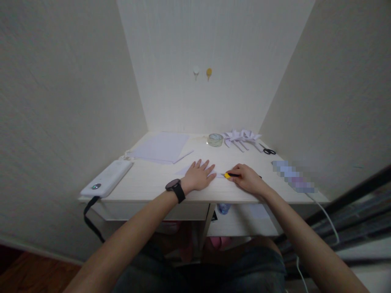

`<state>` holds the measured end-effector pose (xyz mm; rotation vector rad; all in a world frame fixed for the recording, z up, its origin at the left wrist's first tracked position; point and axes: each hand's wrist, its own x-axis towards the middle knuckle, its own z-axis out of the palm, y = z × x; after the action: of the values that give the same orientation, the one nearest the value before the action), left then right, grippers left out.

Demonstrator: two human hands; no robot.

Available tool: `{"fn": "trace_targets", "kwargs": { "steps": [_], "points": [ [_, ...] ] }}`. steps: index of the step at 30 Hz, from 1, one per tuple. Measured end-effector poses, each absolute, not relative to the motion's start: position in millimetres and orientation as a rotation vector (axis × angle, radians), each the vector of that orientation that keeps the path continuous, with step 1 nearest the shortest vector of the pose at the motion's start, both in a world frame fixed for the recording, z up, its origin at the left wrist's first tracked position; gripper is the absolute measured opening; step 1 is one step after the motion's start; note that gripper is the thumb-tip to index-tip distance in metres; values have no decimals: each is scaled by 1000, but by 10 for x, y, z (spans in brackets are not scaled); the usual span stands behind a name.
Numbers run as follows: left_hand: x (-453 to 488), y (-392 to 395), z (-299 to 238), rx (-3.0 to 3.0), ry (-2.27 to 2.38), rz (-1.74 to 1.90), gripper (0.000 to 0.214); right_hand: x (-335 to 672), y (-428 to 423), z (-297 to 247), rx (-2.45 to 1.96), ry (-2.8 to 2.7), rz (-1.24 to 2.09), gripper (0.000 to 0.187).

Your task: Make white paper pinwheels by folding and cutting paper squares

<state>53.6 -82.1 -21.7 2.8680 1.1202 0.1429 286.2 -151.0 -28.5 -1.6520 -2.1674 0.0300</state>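
My left hand (200, 176) lies flat with spread fingers on a small white folded paper (182, 169), pressing it to the desk. Much of that paper is hidden under the hand. A black watch sits on the left wrist. My right hand (248, 178) is closed round a yellow and black utility knife (227, 175). Its blade points left and meets the right tip of the paper, just beyond my left fingertips. Whether the blade is inside a fold I cannot tell.
White sheets (161, 146) lie at the back left. A roll of clear tape (215, 140), folded paper pinwheels (241, 136) and black-handled scissors (269, 151) are at the back right. A white device (106, 179) with a strap sits left; a blurred-out object (293, 176) with a cable, right.
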Motion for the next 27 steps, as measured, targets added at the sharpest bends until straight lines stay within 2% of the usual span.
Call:
{"fn": "trace_targets", "kwargs": {
  "steps": [7, 13, 18, 27],
  "points": [
    [540, -819, -247, 2875, 1114, 186, 66, 2800, -1513, -286, -1647, -2154, 37, 27],
    [537, -836, -233, 2883, 1128, 171, 62, 2715, -1607, -299, -1477, -2142, 1, 33],
    [530, -844, -208, 2904, 1126, 185, 55, 2630, -1679, -335, -1348, -2203, -72, 26],
    [326, -623, -226, 2871, 1158, 152, 58, 2631, -1674, -340, -1344, -2197, -49, 26]
  ]
}}
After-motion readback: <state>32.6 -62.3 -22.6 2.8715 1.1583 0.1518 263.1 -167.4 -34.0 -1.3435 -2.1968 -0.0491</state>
